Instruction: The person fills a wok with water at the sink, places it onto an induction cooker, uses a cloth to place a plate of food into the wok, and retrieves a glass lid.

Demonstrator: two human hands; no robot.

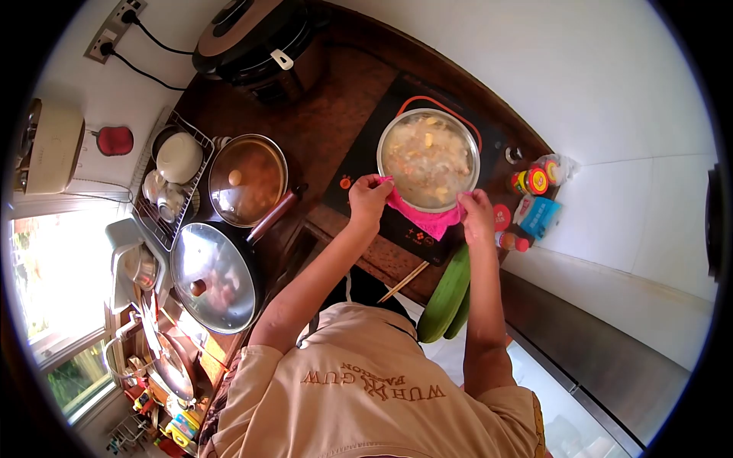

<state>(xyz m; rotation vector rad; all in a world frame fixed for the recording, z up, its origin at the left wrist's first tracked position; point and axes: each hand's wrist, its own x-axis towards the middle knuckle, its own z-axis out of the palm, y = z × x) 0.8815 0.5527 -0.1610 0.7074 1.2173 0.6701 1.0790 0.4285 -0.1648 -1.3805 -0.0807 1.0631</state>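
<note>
A round metal pot [381, 145] stands on the black induction cooktop [365, 145], full of bubbling pale broth [427, 156] with yellowish pieces in it. Along the pot's near side hangs a bright pink cloth [427, 221]. My left hand [369, 200] pinches one end of the cloth at the pot's left rim. At the right rim, my right hand [477, 217] is closed on the other end. The cloth sags between both hands and lies against the pot's wall.
Long green gourds [445, 298] and wooden chopsticks [403, 281] lie at the counter's near edge. Jars [530, 181] and a blue packet [539, 216] stand right of the cooktop. Leftward are a lidded pot [248, 179], a lidded pan [214, 278], a dish rack [164, 229] and an electric cooker [259, 57].
</note>
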